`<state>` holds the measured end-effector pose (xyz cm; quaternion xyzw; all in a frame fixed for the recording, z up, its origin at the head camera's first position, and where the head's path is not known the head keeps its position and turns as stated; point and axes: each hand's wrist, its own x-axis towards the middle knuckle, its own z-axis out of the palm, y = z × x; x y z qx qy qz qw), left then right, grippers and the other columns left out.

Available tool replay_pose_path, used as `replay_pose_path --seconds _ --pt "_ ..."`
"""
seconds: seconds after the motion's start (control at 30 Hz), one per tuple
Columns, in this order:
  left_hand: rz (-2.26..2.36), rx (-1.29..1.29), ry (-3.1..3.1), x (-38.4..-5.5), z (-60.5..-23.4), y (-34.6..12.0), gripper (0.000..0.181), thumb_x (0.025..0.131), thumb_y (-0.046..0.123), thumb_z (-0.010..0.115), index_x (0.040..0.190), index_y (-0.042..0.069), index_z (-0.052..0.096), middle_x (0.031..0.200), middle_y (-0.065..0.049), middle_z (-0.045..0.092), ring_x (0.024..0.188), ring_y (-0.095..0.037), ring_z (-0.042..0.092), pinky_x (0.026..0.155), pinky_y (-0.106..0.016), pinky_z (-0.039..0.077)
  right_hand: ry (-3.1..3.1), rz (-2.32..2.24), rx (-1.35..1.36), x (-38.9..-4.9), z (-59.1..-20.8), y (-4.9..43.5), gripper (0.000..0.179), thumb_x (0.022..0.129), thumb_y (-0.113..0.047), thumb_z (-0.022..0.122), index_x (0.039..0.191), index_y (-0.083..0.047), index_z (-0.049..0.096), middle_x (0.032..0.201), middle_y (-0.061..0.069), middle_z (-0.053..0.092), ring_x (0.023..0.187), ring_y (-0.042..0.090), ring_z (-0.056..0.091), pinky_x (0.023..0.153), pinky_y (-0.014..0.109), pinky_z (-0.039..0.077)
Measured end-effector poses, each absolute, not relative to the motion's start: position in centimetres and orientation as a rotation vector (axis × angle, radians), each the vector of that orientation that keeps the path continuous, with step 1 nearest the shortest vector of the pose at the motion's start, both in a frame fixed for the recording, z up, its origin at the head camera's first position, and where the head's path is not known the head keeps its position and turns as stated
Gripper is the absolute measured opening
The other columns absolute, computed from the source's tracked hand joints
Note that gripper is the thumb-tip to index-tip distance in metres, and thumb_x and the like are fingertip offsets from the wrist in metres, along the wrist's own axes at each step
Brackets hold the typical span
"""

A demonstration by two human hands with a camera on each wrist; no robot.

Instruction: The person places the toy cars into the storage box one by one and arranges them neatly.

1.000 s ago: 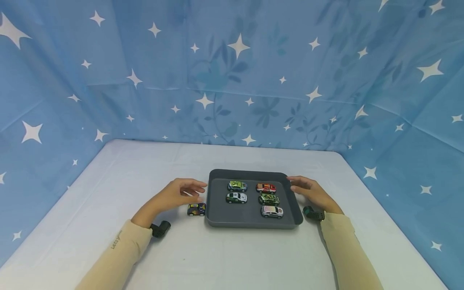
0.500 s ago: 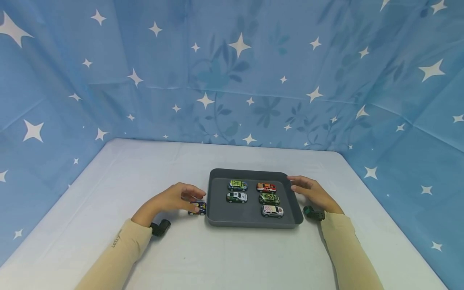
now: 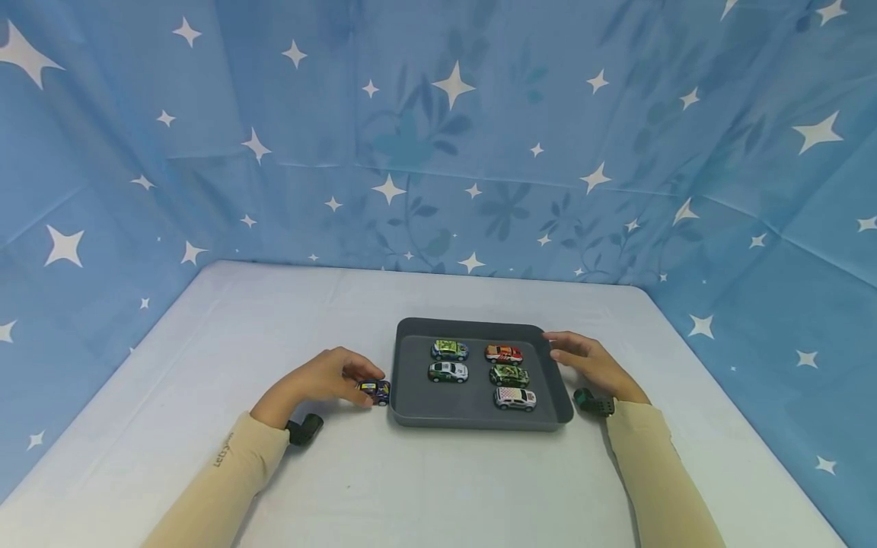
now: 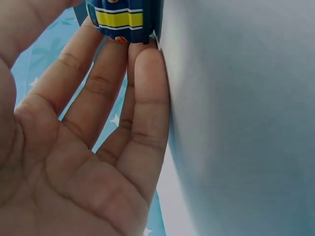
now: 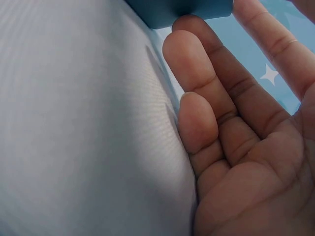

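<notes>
In the head view, a dark blue toy car (image 3: 374, 391) with yellow markings stands on the white table just left of a grey tray (image 3: 473, 420). My left hand (image 3: 332, 380) pinches it, thumb on its near side and fingers on its far side. The left wrist view shows the car's yellow-striped end (image 4: 119, 19) above the fingers (image 4: 151, 78). At the tray's right side, my right hand (image 3: 591, 364) rests with loosely bent fingers, its fingertips at the rim. In the right wrist view, the fingers (image 5: 189, 56) lie by the tray's outer wall (image 5: 182, 11).
Inside the tray stand several toy cars: a green-yellow one (image 3: 449, 350) and a white-green one (image 3: 448, 372) on the left, a red one (image 3: 503, 354), a dark green one (image 3: 509, 375) and a white one (image 3: 515, 399) on the right. A blue star-patterned curtain (image 3: 438, 152) surrounds the table.
My left hand has lowered from above and beside the blue toy car, and its thumb and fingers have closed around it. The right hand and the tray's cars look unmoved.
</notes>
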<state>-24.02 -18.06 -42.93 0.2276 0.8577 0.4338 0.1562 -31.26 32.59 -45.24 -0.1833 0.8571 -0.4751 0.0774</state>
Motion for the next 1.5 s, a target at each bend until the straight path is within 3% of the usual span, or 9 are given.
replay_pose_path --seconds 0.17,0.4,0.73,1.03,1.27,1.5 --pt "1.23 0.616 2.476 -24.0 -42.8 -18.0 0.039 0.082 0.008 0.092 0.119 0.001 0.082 0.109 -0.004 0.08 0.093 -0.014 0.064 0.085 -0.034 0.055 2.576 -1.413 -0.543 -31.3 -45.2 32.6 0.051 0.111 -0.017 0.063 0.154 0.007 0.053 0.156 0.032 0.052 0.139 0.043 0.056 0.115 0.062 0.044" --pt "1.241 0.635 2.461 -24.1 -43.1 -18.1 0.038 0.083 0.007 0.092 0.119 -0.001 0.082 0.105 -0.003 0.08 0.088 -0.013 0.064 0.08 -0.033 0.055 2.571 -1.421 -0.523 -31.0 -45.1 32.4 0.051 0.111 -0.018 0.063 0.154 0.008 0.052 0.156 0.034 0.051 0.142 0.054 0.05 0.116 0.065 0.042" --pt "1.226 0.614 2.505 -23.9 -42.7 -18.1 0.037 0.083 0.008 0.092 0.118 0.0 0.083 0.105 -0.004 0.081 0.089 -0.011 0.068 0.082 -0.033 0.056 2.569 -1.429 -0.536 -31.1 -45.3 32.5 0.051 0.11 -0.016 0.064 0.153 0.008 0.053 0.155 0.034 0.052 0.141 0.053 0.052 0.116 0.065 0.043" --pt "1.225 0.607 2.59 -24.0 -42.3 -18.6 0.037 0.085 0.013 0.091 0.119 0.002 0.083 0.109 -0.006 0.081 0.104 -0.025 0.074 0.088 -0.042 0.059 2.587 -1.413 -0.543 -31.2 -45.2 32.5 0.05 0.11 -0.017 0.064 0.153 0.007 0.053 0.154 0.033 0.053 0.135 0.033 0.059 0.115 0.063 0.044" --pt "1.254 0.595 2.618 -24.0 -42.0 -18.9 0.034 0.088 0.015 0.089 0.119 0.004 0.083 0.111 -0.005 0.081 0.11 -0.031 0.074 0.093 -0.049 0.059 2.59 -1.41 -0.55 -31.1 -45.1 32.4 0.05 0.11 -0.016 0.063 0.153 0.008 0.053 0.154 0.034 0.053 0.14 0.051 0.053 0.116 0.066 0.043" --pt "1.287 0.62 2.655 -24.2 -41.7 -19.1 0.032 0.09 0.016 0.088 0.119 0.004 0.082 0.11 -0.005 0.081 0.108 -0.03 0.074 0.094 -0.049 0.06 2.591 -1.406 -0.547 -31.2 -45.2 32.4 0.05 0.111 -0.016 0.063 0.154 0.007 0.053 0.155 0.034 0.052 0.141 0.055 0.051 0.116 0.066 0.043"
